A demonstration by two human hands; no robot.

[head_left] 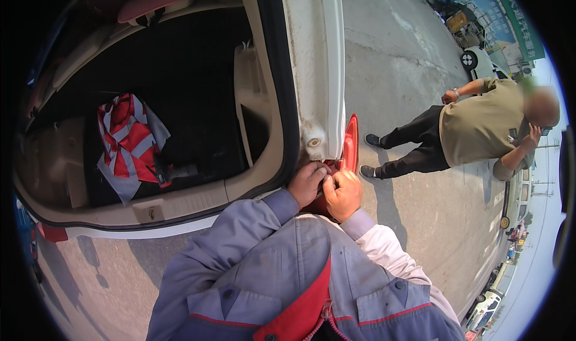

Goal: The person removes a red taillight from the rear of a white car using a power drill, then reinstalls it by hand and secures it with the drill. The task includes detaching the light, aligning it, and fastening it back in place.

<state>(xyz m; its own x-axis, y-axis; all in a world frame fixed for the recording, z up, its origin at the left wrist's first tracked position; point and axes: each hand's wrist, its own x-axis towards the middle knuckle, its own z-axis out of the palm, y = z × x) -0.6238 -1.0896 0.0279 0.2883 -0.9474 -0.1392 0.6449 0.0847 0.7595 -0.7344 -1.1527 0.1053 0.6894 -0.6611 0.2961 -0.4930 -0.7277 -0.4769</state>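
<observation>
A red tail light (351, 141) sticks out from the rear corner of a white car (321, 71). My left hand (306, 185) and my right hand (344, 195) meet close together just below the corner, at the lamp's near end. Both have curled, closed fingers, with the thumbs almost touching. Whatever lies between the fingertips is hidden, and only a bit of red shows behind them. The right hand is right against the lamp's near end; the left is beside the car's body edge.
To the left is the open trunk (240, 188), with a red and silver reflective cloth (129, 137) and a dark cordless power tool (174, 172) inside. At the right a person (480, 128) in a khaki shirt stands on the concrete, holding a phone to the ear. Parked cars stand farther off.
</observation>
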